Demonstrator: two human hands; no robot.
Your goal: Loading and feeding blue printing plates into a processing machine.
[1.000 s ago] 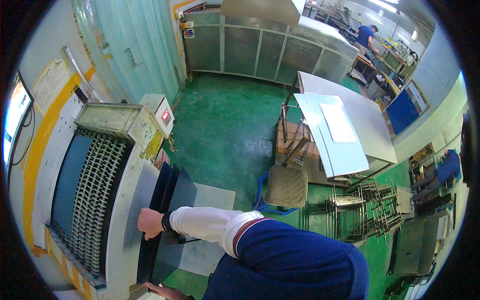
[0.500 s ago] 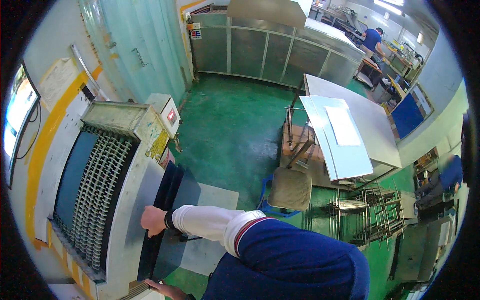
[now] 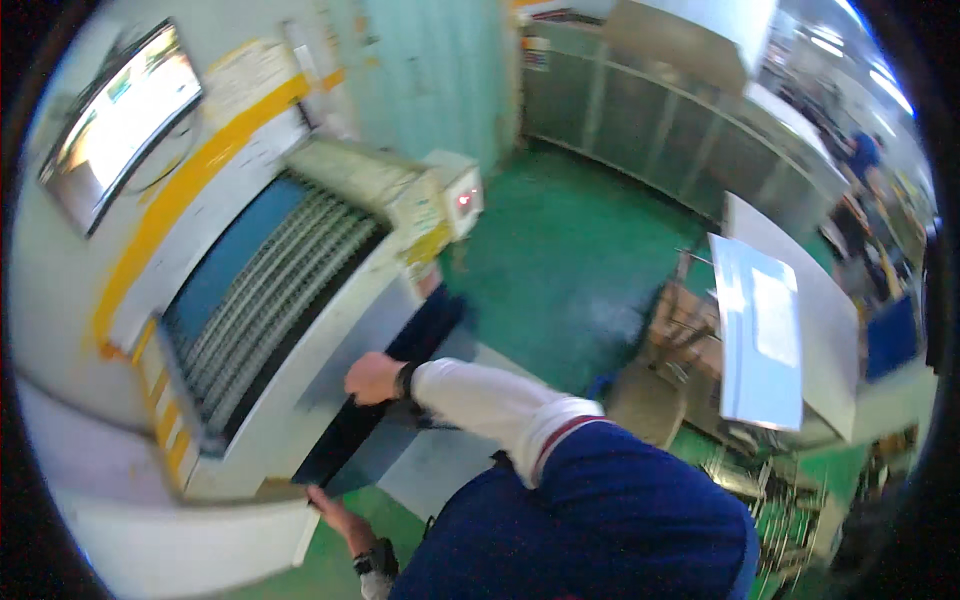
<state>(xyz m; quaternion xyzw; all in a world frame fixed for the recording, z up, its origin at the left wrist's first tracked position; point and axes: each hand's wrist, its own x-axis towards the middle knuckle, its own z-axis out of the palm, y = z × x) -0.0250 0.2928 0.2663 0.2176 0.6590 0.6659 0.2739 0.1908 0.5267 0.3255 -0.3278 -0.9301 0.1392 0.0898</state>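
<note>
A dark flat panel (image 3: 362, 438) stands tilted along the front of a roller machine (image 3: 285, 290), one long edge toward the rollers. My right hand (image 3: 373, 379), with a black band at its wrist and a white sleeve behind it, is closed in a fist at the panel's upper part. The fingertips of that hand are hidden from above. Lower down, my left hand (image 3: 343, 522) pinches the panel's near corner, its thumb side showing. Beneath the panel lies a pale grey sheet (image 3: 430, 465) over the green floor.
A control box (image 3: 458, 196) with a red light sits at the machine's far end. To the right, a table (image 3: 832, 330) carries light blue sheets (image 3: 745, 370), with a stool (image 3: 645, 400) beside it and metal racks (image 3: 780, 500) nearer. A lit screen (image 3: 125, 120) hangs on the left wall.
The view has swung left, so the machine and table appear farther right. More of my left hand and wrist shows. Both hands remain at the dark panel.
</note>
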